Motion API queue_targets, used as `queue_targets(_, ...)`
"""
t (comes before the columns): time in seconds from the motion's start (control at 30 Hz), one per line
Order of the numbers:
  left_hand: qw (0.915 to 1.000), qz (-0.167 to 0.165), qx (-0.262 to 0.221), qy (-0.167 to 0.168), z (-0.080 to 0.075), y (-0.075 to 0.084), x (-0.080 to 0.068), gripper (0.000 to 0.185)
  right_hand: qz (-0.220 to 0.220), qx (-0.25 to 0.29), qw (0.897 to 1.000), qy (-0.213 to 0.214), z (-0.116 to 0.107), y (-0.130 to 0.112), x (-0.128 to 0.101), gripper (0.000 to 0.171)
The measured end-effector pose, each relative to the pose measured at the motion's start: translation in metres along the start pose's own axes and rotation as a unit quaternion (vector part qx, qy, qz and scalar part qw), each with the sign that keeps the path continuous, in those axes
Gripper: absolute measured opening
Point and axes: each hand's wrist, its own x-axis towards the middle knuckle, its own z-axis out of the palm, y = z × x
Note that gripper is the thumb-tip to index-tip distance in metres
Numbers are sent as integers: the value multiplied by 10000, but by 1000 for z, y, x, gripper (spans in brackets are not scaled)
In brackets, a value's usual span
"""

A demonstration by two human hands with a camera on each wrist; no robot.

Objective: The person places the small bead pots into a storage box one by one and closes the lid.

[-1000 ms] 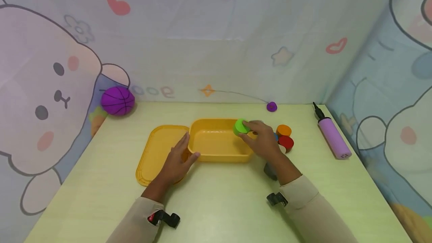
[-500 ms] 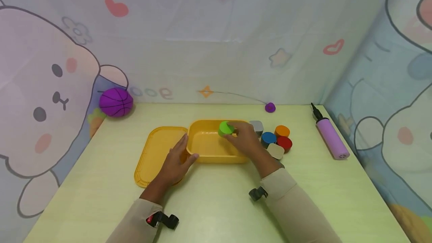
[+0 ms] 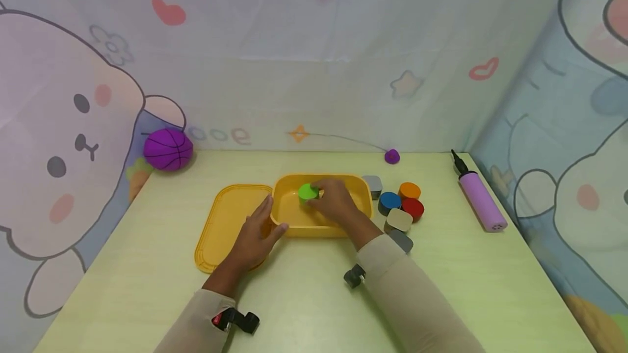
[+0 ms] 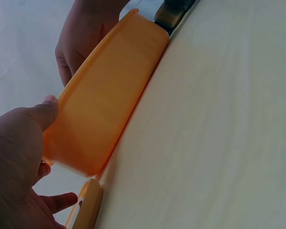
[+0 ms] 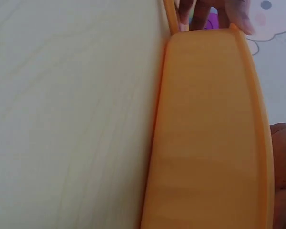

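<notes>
An open yellow box [image 3: 360, 187] sits mid-table, its lid [image 3: 228, 227] lying flat at its left. My right hand [image 3: 320, 196] reaches into the box and pinches a round green block [image 3: 307, 192] low over the box's left half. My left hand [image 3: 271, 217] rests against the box's front-left corner, fingers straight along the left wall and thumb on the front rim. The left wrist view shows the box's outer wall [image 4: 109, 109] with my thumb [image 4: 43, 112] against it. In the right wrist view the box wall [image 5: 205, 133] fills the frame and hides the green block.
Several blocks lie right of the box: grey [image 3: 374, 185], blue [image 3: 390, 200], orange [image 3: 410, 189], red [image 3: 415, 207], beige [image 3: 399, 219], dark grey [image 3: 403, 240]. A purple ball [image 3: 168, 149] sits back left, a lilac pump [image 3: 478, 199] at the right, a small purple piece [image 3: 392, 156] by the wall.
My right hand has carried the green block leftward from the box's right rim to its left half and lower. The left hand has stayed on the corner.
</notes>
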Motion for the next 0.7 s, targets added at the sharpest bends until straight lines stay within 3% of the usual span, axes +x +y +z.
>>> queue_targets(0.3, 10000, 22, -44, 0, 1, -3, -1, 85, -165, 10, 9995, -272, 20, -6, 10, 43)
queue_targets(0.7, 9999, 9, -126, 7, 1, -1, -1, 84, 97, -228, 9992, -317, 37, -18, 19, 35)
